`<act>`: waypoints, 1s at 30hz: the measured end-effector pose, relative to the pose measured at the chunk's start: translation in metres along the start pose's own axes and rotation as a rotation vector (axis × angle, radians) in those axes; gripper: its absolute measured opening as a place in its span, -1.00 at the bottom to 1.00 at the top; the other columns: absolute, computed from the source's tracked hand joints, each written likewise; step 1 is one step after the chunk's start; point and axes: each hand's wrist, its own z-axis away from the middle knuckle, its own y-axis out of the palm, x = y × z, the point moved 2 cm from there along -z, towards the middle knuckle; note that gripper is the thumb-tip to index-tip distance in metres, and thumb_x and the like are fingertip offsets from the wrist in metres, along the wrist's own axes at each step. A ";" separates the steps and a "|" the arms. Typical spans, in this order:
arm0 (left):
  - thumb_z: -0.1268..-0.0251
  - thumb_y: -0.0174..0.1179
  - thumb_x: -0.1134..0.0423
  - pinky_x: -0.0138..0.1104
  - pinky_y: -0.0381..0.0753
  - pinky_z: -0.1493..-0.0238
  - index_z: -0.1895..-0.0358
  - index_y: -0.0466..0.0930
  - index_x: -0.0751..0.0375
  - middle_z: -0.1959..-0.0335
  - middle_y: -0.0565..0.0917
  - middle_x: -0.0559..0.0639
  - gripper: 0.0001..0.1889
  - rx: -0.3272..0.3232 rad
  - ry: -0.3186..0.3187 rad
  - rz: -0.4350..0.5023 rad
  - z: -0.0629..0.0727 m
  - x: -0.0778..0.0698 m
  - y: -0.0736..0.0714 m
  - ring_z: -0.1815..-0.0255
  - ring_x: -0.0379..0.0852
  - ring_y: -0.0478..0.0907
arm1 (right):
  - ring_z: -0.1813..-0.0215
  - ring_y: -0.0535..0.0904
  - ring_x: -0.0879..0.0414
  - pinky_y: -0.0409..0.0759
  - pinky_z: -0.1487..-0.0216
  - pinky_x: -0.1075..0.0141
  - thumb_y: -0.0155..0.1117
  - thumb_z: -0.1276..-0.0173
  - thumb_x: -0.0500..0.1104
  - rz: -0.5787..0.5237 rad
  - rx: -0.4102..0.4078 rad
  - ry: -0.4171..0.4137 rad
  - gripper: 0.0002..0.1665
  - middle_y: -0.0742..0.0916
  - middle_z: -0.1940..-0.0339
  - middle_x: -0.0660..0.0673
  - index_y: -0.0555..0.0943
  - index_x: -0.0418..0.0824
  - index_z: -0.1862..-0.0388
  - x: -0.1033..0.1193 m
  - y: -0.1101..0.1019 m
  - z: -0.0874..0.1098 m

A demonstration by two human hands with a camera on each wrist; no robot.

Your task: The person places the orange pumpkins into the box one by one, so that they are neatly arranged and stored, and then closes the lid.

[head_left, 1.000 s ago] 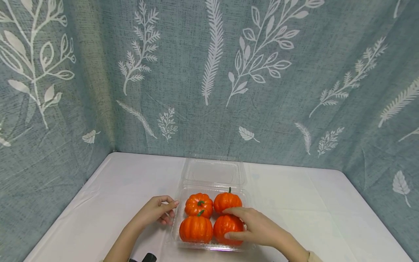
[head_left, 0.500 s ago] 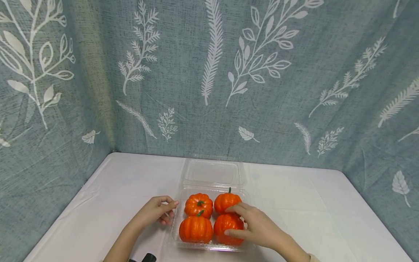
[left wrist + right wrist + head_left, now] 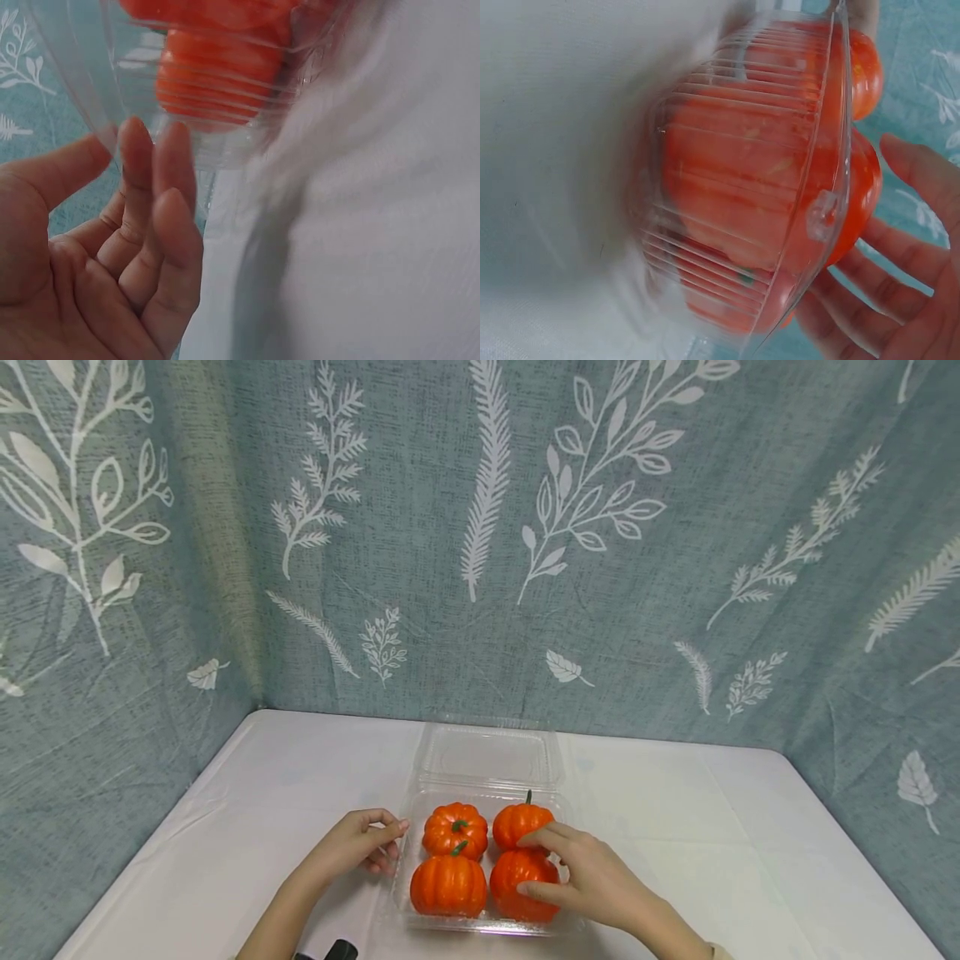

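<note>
Four-lobed rows aside, several orange toy pumpkins sit in an opened clear plastic clamshell box (image 3: 495,932). My left hand (image 3: 362,843) pinches the box's left rim between thumb and fingertips, as the left wrist view also shows. My right hand (image 3: 592,877) lies over the front-right pumpkin (image 3: 517,902), its fingers loosely spread, the thumb (image 3: 915,169) slightly apart from it in the right wrist view. Its fingertips reach the gap before the back-right pumpkin (image 3: 513,823); contact there is unclear. The front-left pumpkin (image 3: 448,887) and back-left pumpkin (image 3: 455,829) have green stems.
The box's clear lid (image 3: 489,756) lies folded back behind it. A white cloth covers the table (image 3: 697,860). Blue-green curtains (image 3: 420,568) with white leaf prints stand at the back and sides. A black object (image 3: 342,950) shows at the lower edge.
My right hand has shifted slightly, with its fingers drawn back a little to the right. Both right-hand pumpkins have moved a touch right. My left hand stays at the rim.
</note>
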 end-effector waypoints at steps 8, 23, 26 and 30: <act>-0.39 -0.02 0.06 -0.27 0.61 0.41 0.23 0.52 0.47 0.55 0.59 0.00 -0.58 -0.054 -0.003 -0.047 -0.001 0.002 -0.003 0.51 -0.16 0.55 | 0.27 0.52 0.24 0.56 0.27 0.38 0.22 -0.27 0.08 -0.120 -0.063 -0.075 -0.65 0.66 0.20 0.11 0.61 -0.10 0.09 -0.009 -0.007 -0.001; -0.31 0.09 0.16 -0.27 0.62 0.37 0.13 0.51 0.53 0.47 0.66 0.08 -0.62 -0.152 -0.009 -0.071 -0.008 0.005 -0.013 0.44 -0.05 0.65 | 0.33 0.54 0.28 0.55 0.37 0.42 0.26 -0.25 -0.07 -0.188 -0.162 0.075 -0.78 0.69 0.31 0.04 0.63 -0.17 0.21 -0.054 -0.021 -0.010; -0.30 0.11 0.21 -0.26 0.63 0.37 0.15 0.52 0.53 0.47 0.67 0.12 -0.66 -0.224 -0.004 -0.103 -0.020 0.002 -0.016 0.45 -0.03 0.66 | 0.33 0.57 0.23 0.55 0.35 0.41 0.25 -0.26 -0.07 -0.192 -0.182 0.131 -0.76 0.69 0.34 0.03 0.63 -0.21 0.22 -0.068 -0.024 -0.015; -0.33 0.08 0.19 -0.27 0.63 0.37 0.15 0.53 0.52 0.45 0.67 0.12 -0.65 -0.244 -0.028 -0.144 -0.040 -0.001 -0.020 0.46 -0.06 0.65 | 0.34 0.59 0.19 0.54 0.36 0.42 0.22 -0.28 -0.07 -0.196 -0.196 0.190 -0.76 0.70 0.38 -0.02 0.62 -0.23 0.24 -0.087 -0.025 -0.022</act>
